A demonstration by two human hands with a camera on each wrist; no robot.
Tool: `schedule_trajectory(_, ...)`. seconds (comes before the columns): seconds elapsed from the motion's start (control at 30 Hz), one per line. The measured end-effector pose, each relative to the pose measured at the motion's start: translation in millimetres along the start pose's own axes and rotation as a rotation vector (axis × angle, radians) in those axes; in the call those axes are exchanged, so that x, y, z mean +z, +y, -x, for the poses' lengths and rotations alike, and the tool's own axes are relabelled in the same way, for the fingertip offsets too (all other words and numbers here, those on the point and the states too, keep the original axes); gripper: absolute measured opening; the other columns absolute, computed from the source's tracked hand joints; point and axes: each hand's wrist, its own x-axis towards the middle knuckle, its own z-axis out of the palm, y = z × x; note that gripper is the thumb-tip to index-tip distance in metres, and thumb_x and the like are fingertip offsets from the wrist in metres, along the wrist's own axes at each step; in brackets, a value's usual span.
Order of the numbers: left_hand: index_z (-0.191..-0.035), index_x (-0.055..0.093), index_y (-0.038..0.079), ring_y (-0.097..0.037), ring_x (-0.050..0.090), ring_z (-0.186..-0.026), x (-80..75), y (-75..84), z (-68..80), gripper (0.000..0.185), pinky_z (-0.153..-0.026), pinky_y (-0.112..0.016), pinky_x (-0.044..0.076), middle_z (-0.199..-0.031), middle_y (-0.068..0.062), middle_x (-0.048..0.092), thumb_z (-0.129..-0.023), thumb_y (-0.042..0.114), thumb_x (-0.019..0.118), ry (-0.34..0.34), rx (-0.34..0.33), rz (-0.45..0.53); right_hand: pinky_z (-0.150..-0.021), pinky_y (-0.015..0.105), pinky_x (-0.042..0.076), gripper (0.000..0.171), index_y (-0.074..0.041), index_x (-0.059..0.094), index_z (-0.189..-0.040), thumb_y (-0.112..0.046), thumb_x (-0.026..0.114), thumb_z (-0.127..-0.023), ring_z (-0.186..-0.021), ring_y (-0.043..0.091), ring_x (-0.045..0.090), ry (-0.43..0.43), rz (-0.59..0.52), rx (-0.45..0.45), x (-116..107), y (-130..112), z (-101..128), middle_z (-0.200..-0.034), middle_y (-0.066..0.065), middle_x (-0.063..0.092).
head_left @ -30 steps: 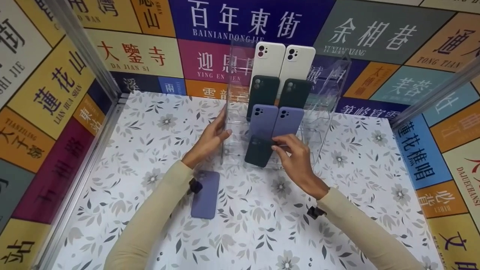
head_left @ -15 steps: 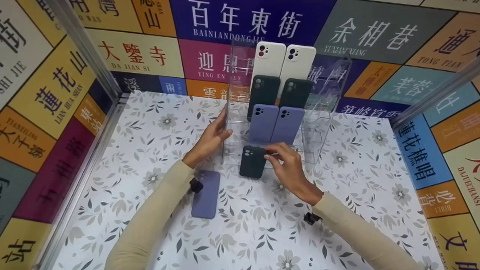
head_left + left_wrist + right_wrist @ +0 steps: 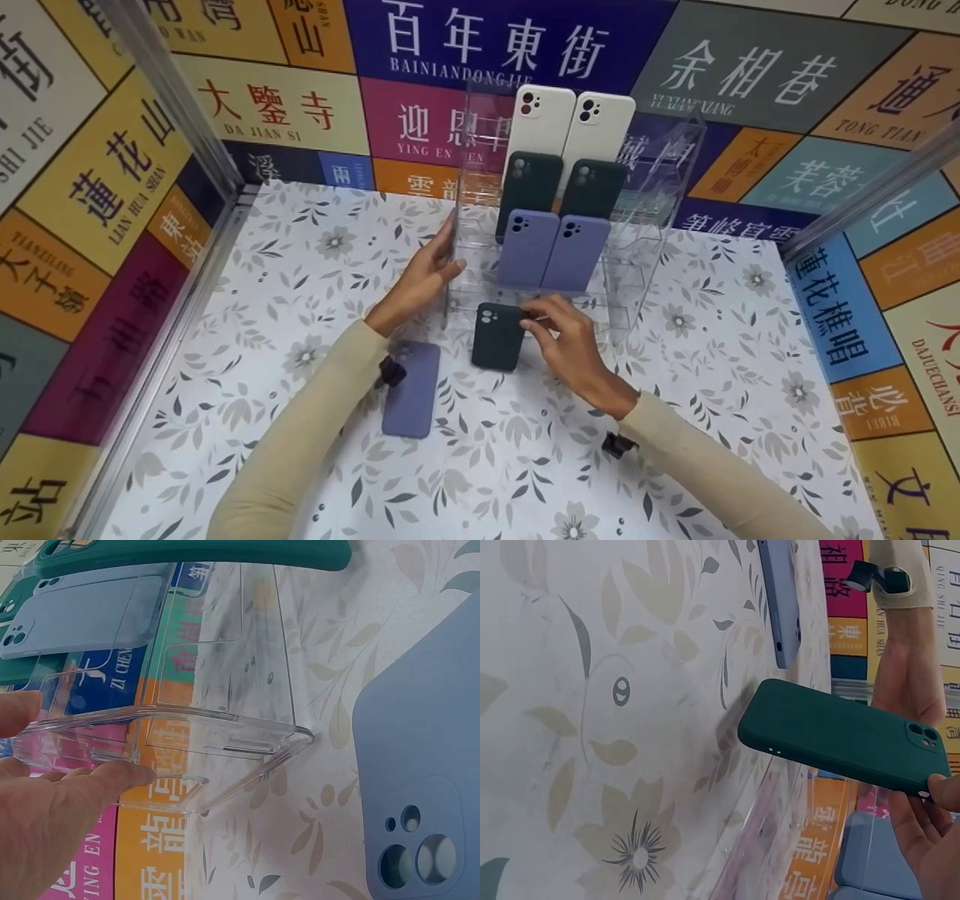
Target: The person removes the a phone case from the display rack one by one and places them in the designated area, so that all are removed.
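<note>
We are pinching the dark green case (image 3: 498,337) by its edge with the right hand (image 3: 566,346) — keeping it level — while our left hand's (image 3: 417,283) straight fingers are steadying the clear rack (image 3: 637,247) at nine o'clock.

Lilac case (image 3: 412,388) flat on floral counter (image 3: 300,247). Walls: colourful sign panels (image 3: 285,105). Metal frame post (image 3: 161,94) at left corner.
</note>
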Motion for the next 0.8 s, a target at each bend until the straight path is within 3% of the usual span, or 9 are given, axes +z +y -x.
schedule_trajectory(0.37, -0.177, 0.013, 0.016, -0.022, 0.018, -0.168, -2.9, -1.0, 4.4, 0.083, -0.132, -0.034, 0.027, -0.184, -0.008, 0.011, -0.109, -0.004, 0.057, 0.003, -0.009, -0.007, -0.090, 0.030, 0.064, 0.022, -0.002, 0.078, -0.121, 0.004, 0.077, -0.099, -0.105, 0.028, 0.076, -0.017, -0.017, 0.016, 8, -2, 6, -0.114, 0.009, 0.074)
schedule_trajectory(0.6, -0.178, 0.013, 0.020, -0.019, 0.019, -0.168, -1.0, -1.2, 8.0, 0.083, -0.132, -0.031, 0.024, -0.184, -0.004, 0.013, -0.110, -0.002, 0.056, 0.006, -0.031, -0.022, -0.089, 0.028, 0.064, 0.023, -0.002, 0.079, -0.121, 0.005, 0.077, -0.099, -0.103, 0.027, 0.077, -0.024, -0.024, 0.019, 10, 1, 11, -0.114, 0.009, 0.075)
schedule_trajectory(0.8, -0.178, 0.015, 0.024, -0.019, 0.020, -0.168, 0.8, 3.6, 2.2, 0.084, -0.132, -0.031, 0.025, -0.184, -0.001, 0.014, -0.110, -0.001, 0.056, 0.008, -0.024, -0.027, -0.087, 0.028, 0.064, 0.025, 0.000, 0.079, -0.120, 0.008, 0.077, -0.097, -0.101, 0.031, 0.077, -0.001, -0.054, 0.018, 7, 1, 7, -0.112, 0.011, 0.075)
